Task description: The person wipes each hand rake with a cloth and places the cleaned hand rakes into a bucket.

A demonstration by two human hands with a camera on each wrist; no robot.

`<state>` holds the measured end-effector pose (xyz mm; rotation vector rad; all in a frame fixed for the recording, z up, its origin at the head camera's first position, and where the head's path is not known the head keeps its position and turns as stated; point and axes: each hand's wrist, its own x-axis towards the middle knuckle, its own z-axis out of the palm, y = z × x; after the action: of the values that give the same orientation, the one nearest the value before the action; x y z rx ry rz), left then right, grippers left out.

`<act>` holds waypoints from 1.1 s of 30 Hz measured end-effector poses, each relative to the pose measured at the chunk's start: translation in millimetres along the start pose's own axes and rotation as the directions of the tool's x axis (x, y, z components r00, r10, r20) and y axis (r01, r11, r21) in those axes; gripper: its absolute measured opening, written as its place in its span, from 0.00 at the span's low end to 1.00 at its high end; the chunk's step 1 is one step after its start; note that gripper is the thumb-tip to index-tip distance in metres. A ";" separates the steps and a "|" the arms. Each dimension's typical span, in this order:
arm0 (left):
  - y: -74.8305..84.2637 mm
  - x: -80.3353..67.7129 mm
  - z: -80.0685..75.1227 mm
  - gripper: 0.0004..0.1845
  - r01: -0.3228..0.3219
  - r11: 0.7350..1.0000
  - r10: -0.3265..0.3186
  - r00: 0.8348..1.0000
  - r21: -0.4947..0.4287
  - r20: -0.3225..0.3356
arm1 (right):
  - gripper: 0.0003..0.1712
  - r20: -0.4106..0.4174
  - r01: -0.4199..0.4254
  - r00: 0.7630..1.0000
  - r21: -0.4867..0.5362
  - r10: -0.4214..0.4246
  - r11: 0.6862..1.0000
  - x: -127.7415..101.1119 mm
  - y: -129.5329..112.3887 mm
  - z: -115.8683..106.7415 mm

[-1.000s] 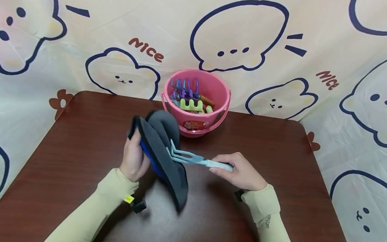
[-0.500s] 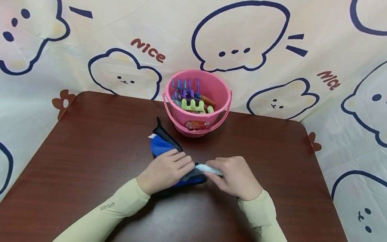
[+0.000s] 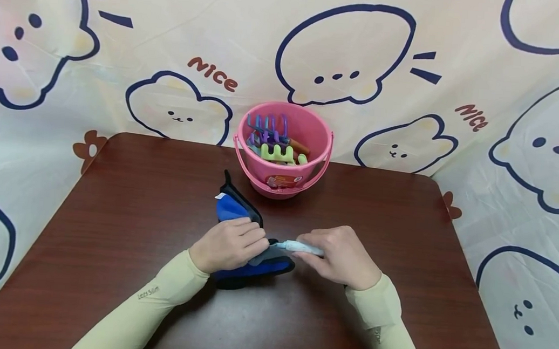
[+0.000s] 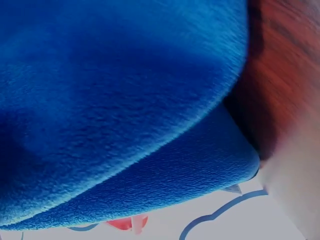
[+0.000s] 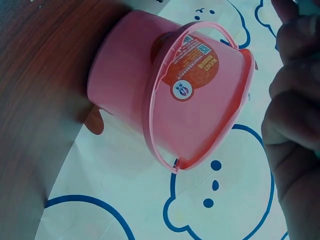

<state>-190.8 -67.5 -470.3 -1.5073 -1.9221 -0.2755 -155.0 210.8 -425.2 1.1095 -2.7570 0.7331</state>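
Note:
A blue and grey cloth [image 3: 237, 217] lies folded on the brown table [image 3: 110, 222], and its blue pile [image 4: 115, 100] fills the left wrist view. My left hand [image 3: 236, 243] presses down on the cloth with its fingers curled over the fold. My right hand [image 3: 334, 254] grips the pale blue handle of a toy rake [image 3: 299, 246]. The rake's head is hidden inside the cloth under my left hand. In the right wrist view only the curled fingers [image 5: 295, 125] of my right hand show, at the right edge.
A pink bucket [image 3: 312, 131] stands at the table's far edge, just behind the cloth, holding several coloured toy rakes [image 3: 272, 139]. The right wrist view shows its side and handle [image 5: 165, 100]. A printed cartoon sheet [image 3: 413, 70] hangs behind and around the table.
A second ago my left hand held the cloth up against the rake's tines. The cloth now lies on the table, wrapped over the rake's head, and my left hand has slid slightly left.

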 end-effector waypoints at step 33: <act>-12.8 -7.4 2.8 0.13 -0.039 0.998 0.053 0.925 0.043 -0.375 | 0.12 -0.053 -0.028 0.998 -0.001 0.028 1.000 -11.4 -1.6 -19.2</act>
<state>-202.8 -75.7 -473.9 -1.3595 -1.5762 -0.4718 -147.5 225.8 -410.5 1.0381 -2.7339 0.7514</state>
